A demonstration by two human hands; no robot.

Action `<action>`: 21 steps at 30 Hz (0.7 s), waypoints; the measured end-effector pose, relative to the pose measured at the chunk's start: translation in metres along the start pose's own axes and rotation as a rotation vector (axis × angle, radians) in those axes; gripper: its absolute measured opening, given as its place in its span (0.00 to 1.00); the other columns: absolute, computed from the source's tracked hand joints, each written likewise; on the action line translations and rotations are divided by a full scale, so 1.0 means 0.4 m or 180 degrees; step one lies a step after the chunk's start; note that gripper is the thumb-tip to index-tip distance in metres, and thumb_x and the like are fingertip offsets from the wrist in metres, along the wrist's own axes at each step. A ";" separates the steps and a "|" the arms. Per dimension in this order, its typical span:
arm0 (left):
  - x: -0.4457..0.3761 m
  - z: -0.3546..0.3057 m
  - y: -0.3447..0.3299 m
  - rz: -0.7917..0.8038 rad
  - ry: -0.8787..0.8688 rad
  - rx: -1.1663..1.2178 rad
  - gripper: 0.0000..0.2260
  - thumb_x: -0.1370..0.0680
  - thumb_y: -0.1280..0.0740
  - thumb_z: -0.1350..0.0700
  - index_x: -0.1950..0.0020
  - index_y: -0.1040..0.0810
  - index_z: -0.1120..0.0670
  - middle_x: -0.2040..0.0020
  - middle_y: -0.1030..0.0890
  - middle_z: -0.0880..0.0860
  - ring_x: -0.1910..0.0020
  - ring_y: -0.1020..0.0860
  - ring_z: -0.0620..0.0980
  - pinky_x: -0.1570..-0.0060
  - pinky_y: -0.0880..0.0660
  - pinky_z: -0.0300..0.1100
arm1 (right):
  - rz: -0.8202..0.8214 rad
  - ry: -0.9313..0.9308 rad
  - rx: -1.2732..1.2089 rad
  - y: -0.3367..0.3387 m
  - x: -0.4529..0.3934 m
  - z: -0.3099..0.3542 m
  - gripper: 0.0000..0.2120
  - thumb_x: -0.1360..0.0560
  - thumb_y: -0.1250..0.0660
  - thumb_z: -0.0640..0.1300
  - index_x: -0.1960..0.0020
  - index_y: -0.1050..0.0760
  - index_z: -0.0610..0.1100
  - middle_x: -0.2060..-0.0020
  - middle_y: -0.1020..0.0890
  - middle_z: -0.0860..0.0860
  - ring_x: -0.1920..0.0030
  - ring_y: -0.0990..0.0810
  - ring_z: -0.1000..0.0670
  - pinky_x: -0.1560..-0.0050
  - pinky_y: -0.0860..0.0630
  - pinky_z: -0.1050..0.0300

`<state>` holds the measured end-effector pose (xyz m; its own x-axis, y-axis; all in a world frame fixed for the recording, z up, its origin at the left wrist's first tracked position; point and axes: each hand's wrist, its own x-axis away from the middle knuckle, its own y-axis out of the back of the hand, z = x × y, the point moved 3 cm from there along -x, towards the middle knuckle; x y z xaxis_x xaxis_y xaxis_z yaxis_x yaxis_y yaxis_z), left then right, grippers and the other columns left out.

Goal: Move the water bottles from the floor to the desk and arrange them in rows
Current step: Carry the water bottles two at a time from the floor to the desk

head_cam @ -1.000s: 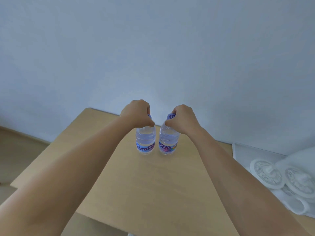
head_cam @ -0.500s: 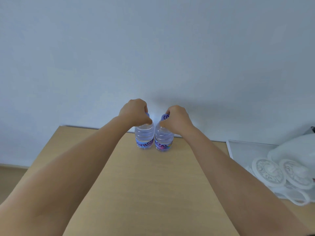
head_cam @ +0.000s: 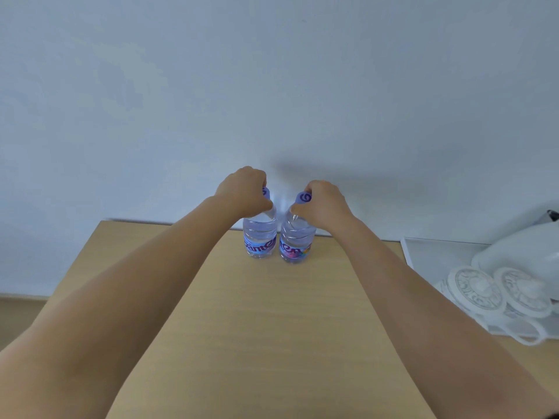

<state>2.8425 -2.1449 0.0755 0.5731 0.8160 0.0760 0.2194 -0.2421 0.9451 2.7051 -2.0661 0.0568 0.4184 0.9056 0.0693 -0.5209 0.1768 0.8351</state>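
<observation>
A: Which way do the bottles point?

B: Both upright, caps up, long axes vertical. The left clear plastic water bottle with a purple cap (head_cam: 260,237) and the right clear plastic water bottle with a purple cap (head_cam: 295,244) stand just beside each other at the far edge of the light wooden desk (head_cam: 272,328), near the pale wall (head_cam: 272,86).

A: And the hands?

B: Arms stretched forward. The left hand (head_cam: 243,192) is curled around the left bottle's neck; the right hand (head_cam: 323,204) grips the right one's (knuckles up, both). White round ornate objects (head_cam: 496,290) lie far right.
</observation>
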 end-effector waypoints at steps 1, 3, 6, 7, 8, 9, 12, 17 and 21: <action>0.007 0.000 -0.001 -0.0064 0.0035 0.0026 0.12 0.28 0.32 0.54 0.48 0.25 0.59 0.53 0.29 0.54 0.57 0.30 0.54 0.58 0.32 0.43 | -0.0044 -0.0017 -0.0034 0.001 0.005 0.000 0.12 0.32 0.30 0.46 0.59 0.31 0.40 0.62 0.28 0.47 0.62 0.31 0.47 0.69 0.37 0.57; 0.026 -0.001 0.001 -0.0250 0.0114 0.0069 0.15 0.27 0.34 0.54 0.43 0.26 0.59 0.48 0.28 0.55 0.52 0.28 0.56 0.55 0.32 0.44 | -0.0123 -0.0070 -0.0121 0.003 0.020 -0.001 0.15 0.31 0.30 0.49 0.53 0.29 0.40 0.58 0.26 0.47 0.59 0.28 0.45 0.65 0.34 0.55; 0.059 -0.009 0.005 -0.0529 0.0127 0.0142 0.16 0.27 0.35 0.55 0.41 0.28 0.58 0.43 0.28 0.56 0.50 0.25 0.59 0.56 0.32 0.44 | -0.0186 -0.0234 -0.0405 0.005 0.052 -0.010 0.19 0.29 0.32 0.49 0.45 0.29 0.39 0.54 0.26 0.47 0.54 0.26 0.44 0.55 0.30 0.53; 0.071 -0.013 0.003 -0.0604 0.0098 0.0232 0.14 0.27 0.35 0.55 0.43 0.28 0.58 0.44 0.28 0.56 0.52 0.25 0.59 0.57 0.33 0.44 | -0.0197 -0.0285 -0.0472 0.003 0.066 -0.014 0.19 0.28 0.33 0.49 0.43 0.30 0.39 0.54 0.26 0.47 0.54 0.26 0.44 0.54 0.30 0.54; 0.084 -0.019 -0.001 -0.0657 0.0058 0.0340 0.12 0.27 0.35 0.55 0.45 0.28 0.58 0.46 0.27 0.56 0.55 0.26 0.58 0.58 0.34 0.44 | -0.0199 -0.0331 -0.0505 0.000 0.081 -0.019 0.19 0.27 0.34 0.49 0.43 0.30 0.39 0.54 0.26 0.47 0.53 0.26 0.44 0.54 0.31 0.54; 0.097 -0.026 -0.011 -0.0669 0.0017 0.0429 0.09 0.26 0.36 0.55 0.49 0.28 0.57 0.48 0.27 0.56 0.57 0.28 0.57 0.59 0.35 0.43 | -0.0183 -0.0382 -0.0513 -0.005 0.096 -0.024 0.19 0.27 0.34 0.50 0.42 0.30 0.39 0.54 0.26 0.47 0.53 0.26 0.44 0.54 0.31 0.55; 0.139 -0.051 -0.068 -0.0392 -0.0048 0.0372 0.06 0.27 0.37 0.55 0.52 0.30 0.55 0.57 0.27 0.53 0.60 0.30 0.54 0.62 0.37 0.43 | -0.0027 -0.0528 -0.0399 -0.024 0.143 -0.044 0.16 0.26 0.35 0.49 0.45 0.28 0.38 0.54 0.24 0.46 0.51 0.24 0.43 0.55 0.31 0.55; 0.194 -0.119 -0.159 0.0096 -0.0349 -0.0043 0.10 0.26 0.37 0.52 0.49 0.28 0.55 0.52 0.22 0.55 0.52 0.23 0.58 0.61 0.33 0.43 | -0.0369 -0.0699 -0.0477 -0.023 0.247 -0.103 0.12 0.29 0.34 0.45 0.52 0.23 0.35 0.55 0.19 0.42 0.52 0.21 0.41 0.54 0.25 0.51; 0.233 -0.200 -0.194 0.0132 -0.0683 -0.0318 0.09 0.25 0.37 0.52 0.50 0.28 0.55 0.49 0.22 0.57 0.50 0.24 0.58 0.60 0.33 0.44 | -0.0668 -0.0791 -0.0481 0.003 0.349 -0.165 0.07 0.29 0.35 0.45 0.58 0.24 0.41 0.56 0.19 0.44 0.52 0.22 0.43 0.51 0.26 0.51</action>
<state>2.8157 -2.0079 0.0347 0.7370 0.6735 0.0563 0.1189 -0.2113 0.9702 2.7137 -1.9140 0.0313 0.6864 0.7254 0.0509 -0.5008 0.4208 0.7563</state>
